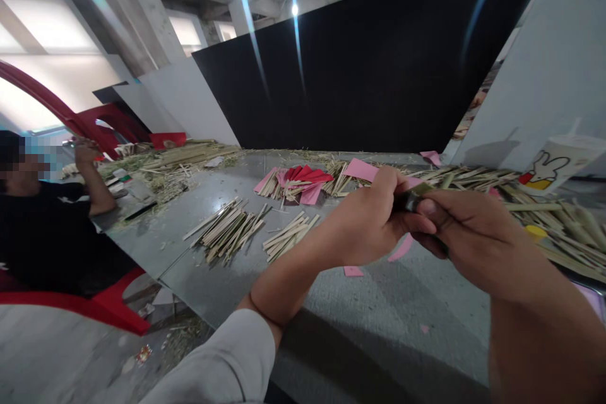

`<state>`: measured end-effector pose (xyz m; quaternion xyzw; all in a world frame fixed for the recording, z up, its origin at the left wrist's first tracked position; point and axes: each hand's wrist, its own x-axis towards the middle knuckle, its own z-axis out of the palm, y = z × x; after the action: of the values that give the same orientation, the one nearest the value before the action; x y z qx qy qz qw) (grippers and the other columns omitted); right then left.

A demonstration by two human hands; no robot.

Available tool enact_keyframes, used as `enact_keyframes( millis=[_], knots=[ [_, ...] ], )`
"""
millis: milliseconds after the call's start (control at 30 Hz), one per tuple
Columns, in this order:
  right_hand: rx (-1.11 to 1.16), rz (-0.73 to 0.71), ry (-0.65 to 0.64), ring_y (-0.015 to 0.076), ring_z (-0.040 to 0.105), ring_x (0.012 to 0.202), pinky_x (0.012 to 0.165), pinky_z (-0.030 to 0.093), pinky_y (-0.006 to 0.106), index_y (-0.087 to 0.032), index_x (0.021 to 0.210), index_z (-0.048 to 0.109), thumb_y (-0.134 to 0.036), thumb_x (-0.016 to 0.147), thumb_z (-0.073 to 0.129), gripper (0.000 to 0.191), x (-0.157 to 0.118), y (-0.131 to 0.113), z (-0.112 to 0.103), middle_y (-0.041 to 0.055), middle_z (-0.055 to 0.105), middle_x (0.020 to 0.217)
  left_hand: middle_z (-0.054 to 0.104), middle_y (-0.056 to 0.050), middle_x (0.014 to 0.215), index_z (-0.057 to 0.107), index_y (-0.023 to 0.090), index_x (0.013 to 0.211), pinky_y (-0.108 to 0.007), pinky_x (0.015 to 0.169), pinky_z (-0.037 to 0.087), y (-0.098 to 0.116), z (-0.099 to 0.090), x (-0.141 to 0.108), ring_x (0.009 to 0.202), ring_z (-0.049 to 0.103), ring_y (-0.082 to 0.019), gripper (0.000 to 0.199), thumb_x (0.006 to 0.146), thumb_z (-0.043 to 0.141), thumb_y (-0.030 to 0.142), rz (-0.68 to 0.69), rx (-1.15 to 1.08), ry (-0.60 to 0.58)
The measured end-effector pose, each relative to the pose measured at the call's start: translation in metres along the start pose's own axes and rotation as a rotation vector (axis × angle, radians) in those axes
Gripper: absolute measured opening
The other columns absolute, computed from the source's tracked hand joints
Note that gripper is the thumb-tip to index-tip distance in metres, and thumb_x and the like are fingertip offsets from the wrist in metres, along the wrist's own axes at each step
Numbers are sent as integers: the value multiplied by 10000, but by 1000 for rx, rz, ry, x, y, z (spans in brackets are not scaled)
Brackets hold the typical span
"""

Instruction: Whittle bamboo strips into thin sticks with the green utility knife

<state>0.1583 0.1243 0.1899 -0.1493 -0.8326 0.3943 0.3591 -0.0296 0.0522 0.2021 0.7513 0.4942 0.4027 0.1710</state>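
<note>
Red plastic chair (113,312) at the far left seats a co-worker in a black shirt (45,233), one arm raised, beside the grey table (379,309). Moving right along the tabletop, a heap of pale split sticks (184,158) lies near that person, then two smaller loose bundles of sticks (230,233) and (288,237) lie side by side, apart from each other. Behind them sits a fan of red and pink paper slips (303,180) among more sticks. At centre, the left hand (374,224) is closed around one end of a small dark green piece (414,199), possibly a stick or leaf strip; too little shows to tell. The right hand (461,227) pinches its other end between thumb and fingers, above the table. Further right lies a long pile of sticks (558,221) and a white cup with a rabbit drawing (552,167).
</note>
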Motion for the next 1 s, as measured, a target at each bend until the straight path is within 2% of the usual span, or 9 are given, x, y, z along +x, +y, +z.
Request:
enact_keyframes(
  millis=[167,333,500,633,833,1000],
  knots=[
    [105,59,-91,114,374,509,447,315,257,-204,674,530,-648,1087,589,609,-2,-2,-3,-13,449,569,662,-32,1005,367,266,1049,-359,754,511,5,-2,0,903,665,-209,522,961,708,651,-21,-92,-41],
    [75,99,-125,114,387,532,472,325,259,-193,686,561,-582,1109,582,575,-6,-8,-8,1,464,601,689,-56,1116,406,257,1125,-365,835,518,13,-3,-3,1029,691,-238,477,983,692,611,-65,-67,-80],
    [70,73,-101,110,383,511,455,310,252,-193,677,561,-596,1107,575,589,-3,-10,-5,2,471,580,670,-23,997,413,269,1144,-359,725,472,11,0,-4,859,645,-213,383,1007,657,531,-61,42,-49],
    [103,91,-72,108,386,522,470,303,251,-194,689,544,-596,1116,564,587,-1,-10,-2,1,472,587,637,-17,979,389,282,1088,-368,746,495,11,2,-4,854,634,-210,366,1027,632,548,-61,-13,-20],
    [38,99,-29,97,363,503,466,288,249,-198,664,503,-463,1138,547,545,0,-15,-2,-1,481,546,614,-9,941,384,275,1048,-354,694,453,10,2,-2,792,586,-185,368,1050,594,578,-35,26,25],
    [173,136,-141,103,373,494,441,298,247,-197,658,518,-666,1067,610,629,1,-12,-2,-3,455,556,623,4,942,403,266,1097,-335,689,448,11,-1,-5,774,596,-169,404,994,681,542,-22,-38,-6]
  ],
)
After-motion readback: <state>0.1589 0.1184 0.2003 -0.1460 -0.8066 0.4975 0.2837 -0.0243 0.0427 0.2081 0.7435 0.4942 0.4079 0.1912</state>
